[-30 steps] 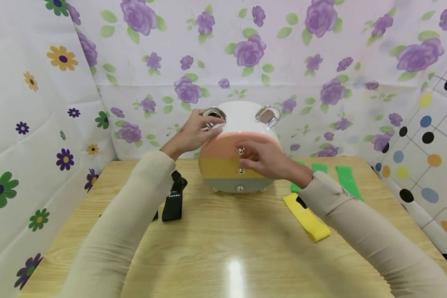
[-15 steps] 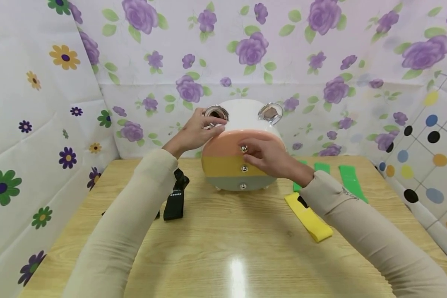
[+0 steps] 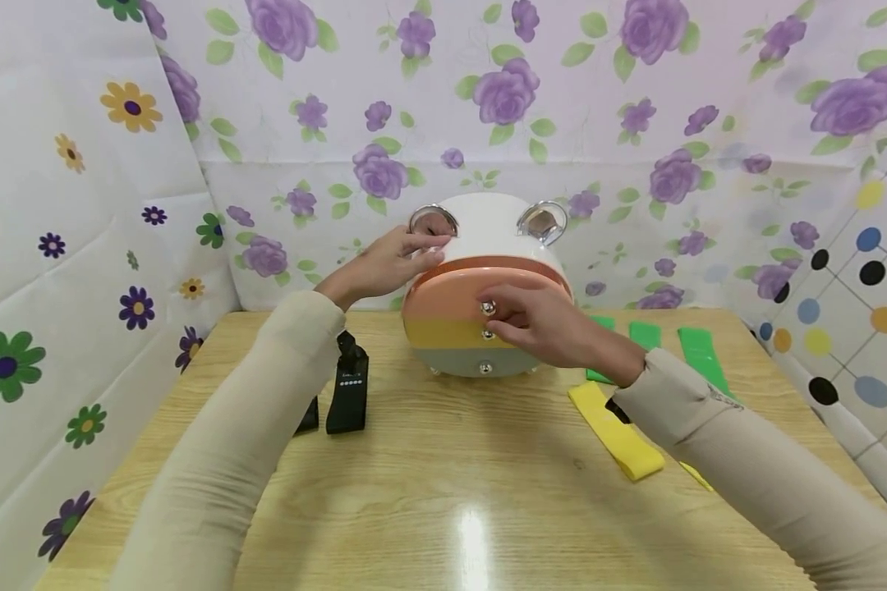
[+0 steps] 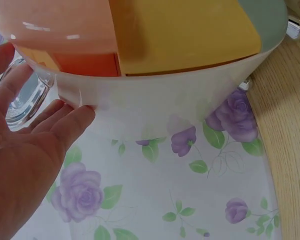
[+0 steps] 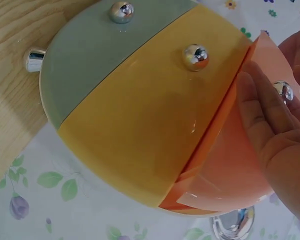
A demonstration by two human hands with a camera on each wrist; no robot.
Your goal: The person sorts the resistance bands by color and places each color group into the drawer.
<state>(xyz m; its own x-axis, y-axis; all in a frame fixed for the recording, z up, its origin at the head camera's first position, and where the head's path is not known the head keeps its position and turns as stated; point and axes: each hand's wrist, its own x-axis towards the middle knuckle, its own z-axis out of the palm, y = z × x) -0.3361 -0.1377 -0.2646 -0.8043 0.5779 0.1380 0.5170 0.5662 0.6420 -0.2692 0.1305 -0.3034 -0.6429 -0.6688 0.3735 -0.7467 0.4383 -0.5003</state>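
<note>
A small chest with a white body [image 3: 488, 220] has an orange top drawer [image 3: 447, 297], a yellow middle drawer [image 3: 439, 332] and a grey-green bottom one [image 3: 451, 359], each with a round silver knob. My right hand [image 3: 550, 324] holds the top knob [image 3: 488, 309] between thumb and fingers. That drawer stands partly out, a gap showing above its front. My left hand [image 3: 390, 261] rests at the chest's upper left side, below the left silver ring [image 3: 433, 220]. In the left wrist view its fingers [image 4: 72, 125] reach along the white wall.
Black straps [image 3: 347, 402] lie on the wooden table [image 3: 414, 492] left of the chest. To the right are a yellow band [image 3: 621, 435] and several green bands [image 3: 700, 353]. A flowered cloth [image 3: 303, 82] hangs close behind.
The top drawer has come out toward me, pulled by my right hand at its knob; before, its front was flush. My left hand has stayed at the chest's side.
</note>
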